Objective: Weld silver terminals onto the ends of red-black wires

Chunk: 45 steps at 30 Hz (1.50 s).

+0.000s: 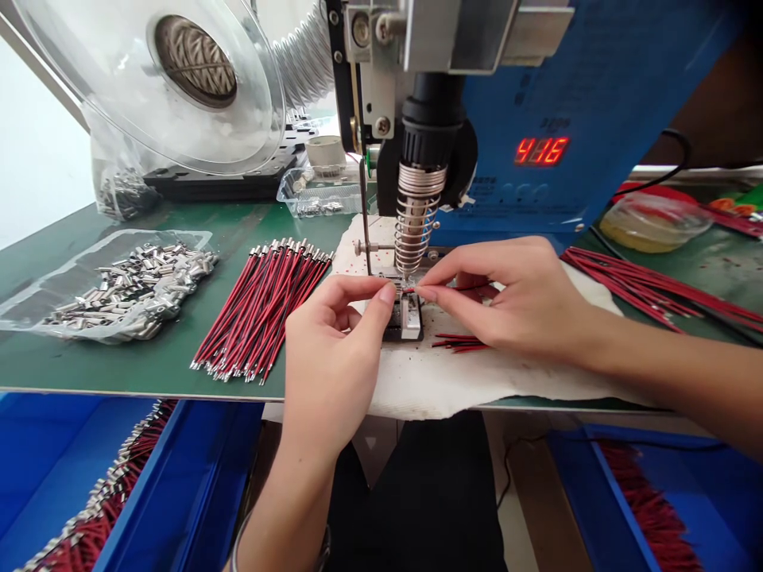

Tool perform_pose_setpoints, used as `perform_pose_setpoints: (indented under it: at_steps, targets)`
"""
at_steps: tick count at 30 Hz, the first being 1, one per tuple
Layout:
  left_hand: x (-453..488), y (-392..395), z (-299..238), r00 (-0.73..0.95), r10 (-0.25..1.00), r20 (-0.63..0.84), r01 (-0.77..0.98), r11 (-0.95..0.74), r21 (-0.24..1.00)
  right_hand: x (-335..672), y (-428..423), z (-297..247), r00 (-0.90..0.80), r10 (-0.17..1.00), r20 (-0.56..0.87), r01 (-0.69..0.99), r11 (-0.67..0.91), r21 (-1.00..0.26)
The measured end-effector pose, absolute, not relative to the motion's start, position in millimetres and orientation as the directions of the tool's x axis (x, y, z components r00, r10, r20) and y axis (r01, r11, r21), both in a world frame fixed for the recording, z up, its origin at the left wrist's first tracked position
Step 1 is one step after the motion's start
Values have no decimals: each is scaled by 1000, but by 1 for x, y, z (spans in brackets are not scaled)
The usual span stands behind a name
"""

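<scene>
The left hand (334, 349) and the right hand (513, 298) meet at the middle of the white cloth pad (477, 373), which lies over the front edge of the green table surface (119, 357). Each hand has thumb and forefinger pinched closed, the other fingers loosely curled. Between them they hold a thin red wire (408, 291). Its end is too small to see clearly.

The wire sits just above the small metal block fixture (408, 322) and directly below the black hot-air nozzle with a steel coil guard (417, 222). The red digit display (541, 151) on the blue machine is lit, so I judge that the nozzle is hot.

The main danger, in my opinion, is a burn, because both fingertips are very near the coil guard and a small lift of either hand would touch it. Also, if the pinch is loose, the wire may slip off the fixture and fall among the few red wires (456, 342) lying just beside the right hand. Too long under the heat could damage the insulation.

The bundle of red and black wires with metal tips (262, 306) lies well to the left, near the front edge. A careless left elbow could push it down into the blue plastic bin (196, 477).
</scene>
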State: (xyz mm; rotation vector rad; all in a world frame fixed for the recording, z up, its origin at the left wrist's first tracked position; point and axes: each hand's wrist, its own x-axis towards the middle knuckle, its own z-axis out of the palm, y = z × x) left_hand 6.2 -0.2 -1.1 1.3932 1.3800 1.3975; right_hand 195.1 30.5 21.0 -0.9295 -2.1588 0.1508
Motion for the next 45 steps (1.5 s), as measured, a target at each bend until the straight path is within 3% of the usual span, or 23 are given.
perform_pose_setpoints:
  at_steps: [20,45]
  targets:
    - [7,0,-2,-163,966,201,176,-172,969,193,25,21,-389,729,563,585,667,-460]
    - [6,-2,-2,-167,967,190,173,-161,972,194,26,21,-388,737,553,609,655,-446]
